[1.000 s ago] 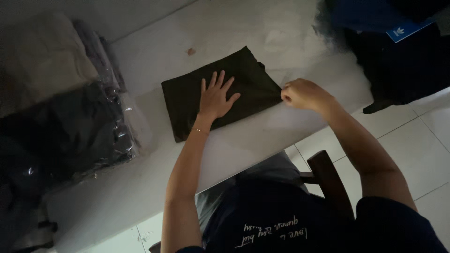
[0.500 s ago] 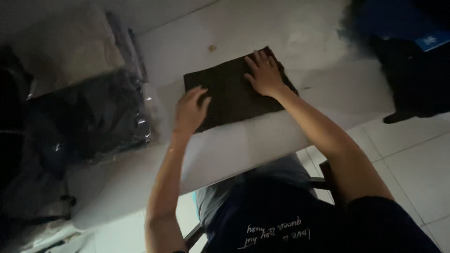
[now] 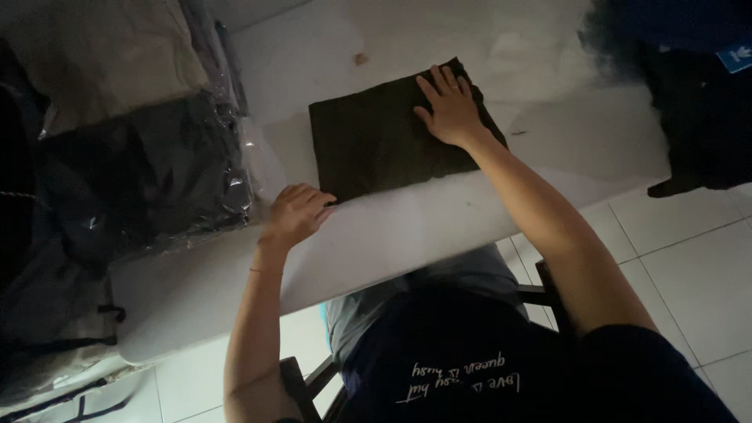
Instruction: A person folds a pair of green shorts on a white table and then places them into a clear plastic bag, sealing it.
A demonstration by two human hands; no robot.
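Head view: folded dark cloth (image 3: 384, 141) under flat, open right hand (image 3: 448, 108); curled left hand (image 3: 296, 213) touches its corner.

Folded dark garment (image 3: 384, 141) on the desk (image 3: 439, 227)
It lies flat as a neat dark olive rectangle, slightly skewed, its lower edge near the desk's front edge.

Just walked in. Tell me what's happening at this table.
A seated person is handling a dark folded garment that lies flat on a white table. The right hand is pressed flat, fingers spread, on the garment's right part. The left hand is curled at its lower left corner near the table's front edge. Clear plastic bags of folded clothes are piled at the left, and a dark heap of cloth sits at the right.
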